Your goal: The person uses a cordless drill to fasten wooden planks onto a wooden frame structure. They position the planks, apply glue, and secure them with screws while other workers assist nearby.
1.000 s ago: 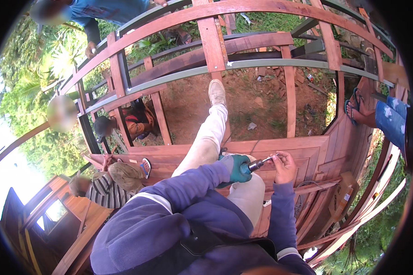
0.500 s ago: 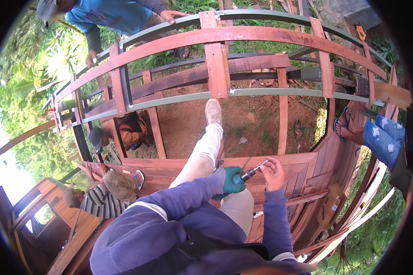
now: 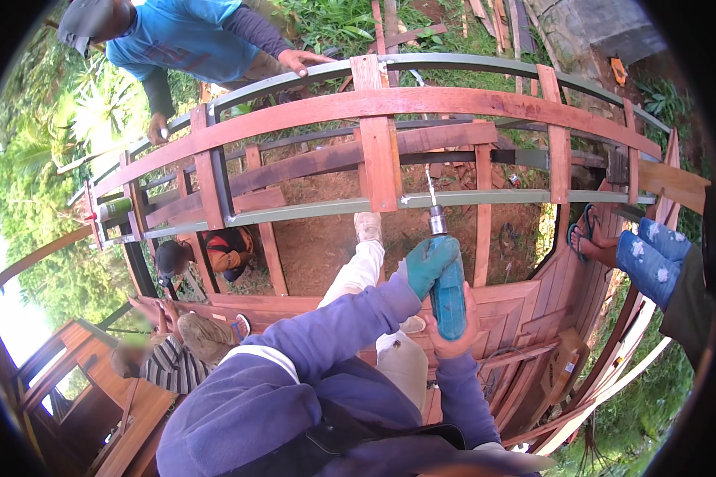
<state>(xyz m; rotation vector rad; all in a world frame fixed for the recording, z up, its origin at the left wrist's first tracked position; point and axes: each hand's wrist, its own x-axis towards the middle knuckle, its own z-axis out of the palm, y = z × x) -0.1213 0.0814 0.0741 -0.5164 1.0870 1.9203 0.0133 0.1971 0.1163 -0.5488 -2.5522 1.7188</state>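
A teal power drill (image 3: 450,298) points away from me, held in both hands. My left hand (image 3: 429,264), in a teal glove, is wrapped round its front part behind the metal chuck. My bare right hand (image 3: 457,340) grips the rear of the drill body. A long drill bit (image 3: 431,184) sits in the chuck and overlaps the nearer green metal rail (image 3: 493,197) in the view; whether it touches the rail I cannot tell. Reddish wooden uprights (image 3: 379,163) cross the rails, with a curved wooden slat (image 3: 294,116) over them.
A person in a blue shirt (image 3: 184,40) rests both hands on the far rail. Another person in orange (image 3: 229,253) crouches below the frame, and one in a striped shirt (image 3: 175,362) sits at left. Sandalled feet (image 3: 587,232) stand at right, above a cardboard box (image 3: 563,367).
The drill has swung from pointing right to pointing away, toward the rail. My right hand has left the bit's end and now holds the drill's rear. The view has shifted slightly.
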